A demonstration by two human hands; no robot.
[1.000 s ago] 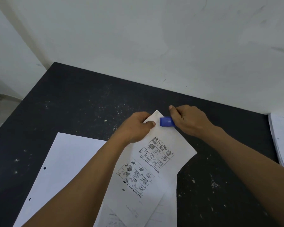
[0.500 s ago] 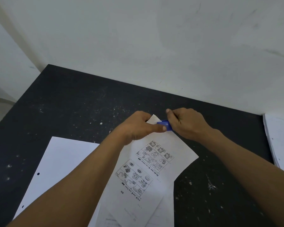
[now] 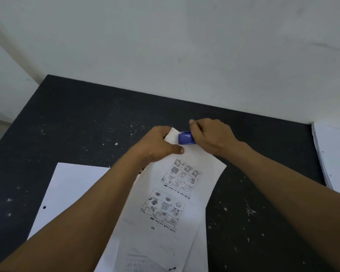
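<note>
Blue stapler (image 3: 185,138) sits on the far corner of the printed sheets (image 3: 177,193), right hand (image 3: 212,136) wrapped round it. Left hand (image 3: 161,146) pinches that corner. Advice: square the edges, thumb clear, squeeze straight and firm.

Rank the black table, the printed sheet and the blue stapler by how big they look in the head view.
1. black table, by far the largest.
2. printed sheet, partly under the left hand.
3. blue stapler, smallest, partly hidden in the right hand.
</note>
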